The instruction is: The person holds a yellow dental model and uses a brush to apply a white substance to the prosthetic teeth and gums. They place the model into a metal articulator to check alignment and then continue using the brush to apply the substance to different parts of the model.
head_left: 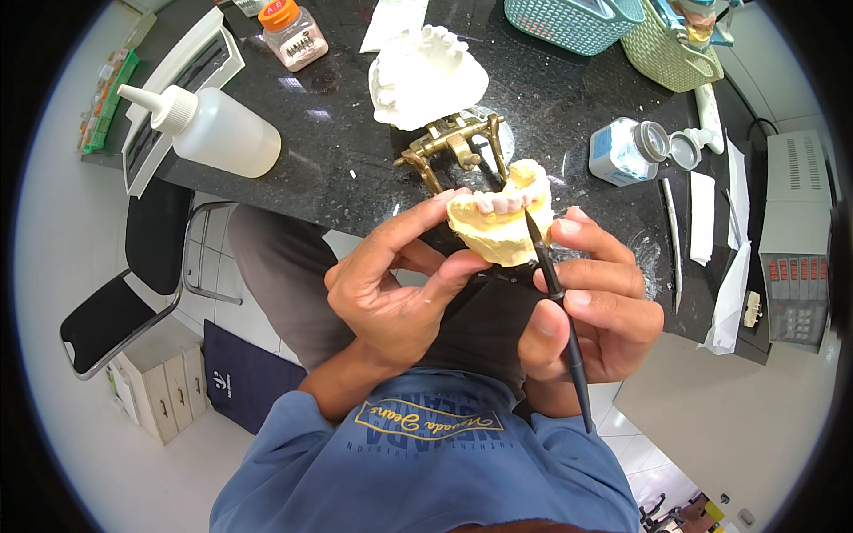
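Note:
A yellow plaster dental model (490, 233) carries a row of pale pinkish-white teeth (505, 202) along its upper edge. My left hand (391, 284) grips its left side between thumb and fingers. In my right hand (604, 306) is a slim black brush (573, 351), held like a pen, with its dark pointed tip against or very near the teeth. Some right fingers also rest by the model's right side. Just behind, a brass articulator (458, 142) bears a white plaster dental cast (426, 80); whether the yellow model is joined to it is hard to tell.
On the black speckled counter stand a white squeeze bottle (227, 131), an orange-lidded jar (296, 40) and an uncapped blue-labelled jar (622, 153). A thin tool (671, 231) lies at right, near a control unit (795, 231). Baskets (577, 25) line the back.

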Demonstrator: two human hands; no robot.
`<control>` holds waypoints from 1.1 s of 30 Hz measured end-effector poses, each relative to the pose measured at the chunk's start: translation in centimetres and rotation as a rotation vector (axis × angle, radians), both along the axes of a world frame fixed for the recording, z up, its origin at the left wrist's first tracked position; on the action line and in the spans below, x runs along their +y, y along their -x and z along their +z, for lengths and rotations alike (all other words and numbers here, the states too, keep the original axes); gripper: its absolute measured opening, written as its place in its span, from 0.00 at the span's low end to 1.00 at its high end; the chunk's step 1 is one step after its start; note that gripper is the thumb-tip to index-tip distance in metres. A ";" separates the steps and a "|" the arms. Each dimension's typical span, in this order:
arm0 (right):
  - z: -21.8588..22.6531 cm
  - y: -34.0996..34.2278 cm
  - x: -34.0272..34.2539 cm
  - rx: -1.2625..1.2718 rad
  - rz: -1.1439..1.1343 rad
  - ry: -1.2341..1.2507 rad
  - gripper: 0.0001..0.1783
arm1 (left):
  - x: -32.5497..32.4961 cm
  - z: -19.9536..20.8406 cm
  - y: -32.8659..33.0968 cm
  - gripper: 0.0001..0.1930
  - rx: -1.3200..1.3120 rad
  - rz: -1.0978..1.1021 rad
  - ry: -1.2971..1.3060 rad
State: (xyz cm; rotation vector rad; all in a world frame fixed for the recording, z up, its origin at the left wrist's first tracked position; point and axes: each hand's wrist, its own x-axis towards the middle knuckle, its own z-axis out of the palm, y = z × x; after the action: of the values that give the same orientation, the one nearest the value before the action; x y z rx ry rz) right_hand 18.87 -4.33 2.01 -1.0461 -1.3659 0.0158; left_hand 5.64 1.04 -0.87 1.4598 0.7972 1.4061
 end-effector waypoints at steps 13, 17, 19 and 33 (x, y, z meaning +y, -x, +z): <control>-0.1 -0.5 -0.6 -0.010 -0.065 0.052 0.19 | -0.3 0.5 -0.6 0.23 0.030 0.002 0.054; -0.1 -0.5 -0.5 -0.021 -0.053 0.051 0.19 | -0.4 0.5 -0.6 0.23 0.047 0.006 0.065; -0.2 -0.4 -0.5 -0.019 -0.061 0.050 0.19 | -0.4 0.4 -0.5 0.22 0.067 0.015 0.063; 0.2 -0.4 -0.5 -0.109 -0.083 0.076 0.11 | -0.3 0.3 -0.5 0.22 0.039 0.001 0.055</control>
State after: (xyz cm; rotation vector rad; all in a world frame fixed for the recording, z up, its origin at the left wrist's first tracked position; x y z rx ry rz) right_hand 19.23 -4.80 2.18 -1.1810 -1.4287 -0.0516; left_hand 6.18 0.70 -0.53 1.4490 0.8544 1.3497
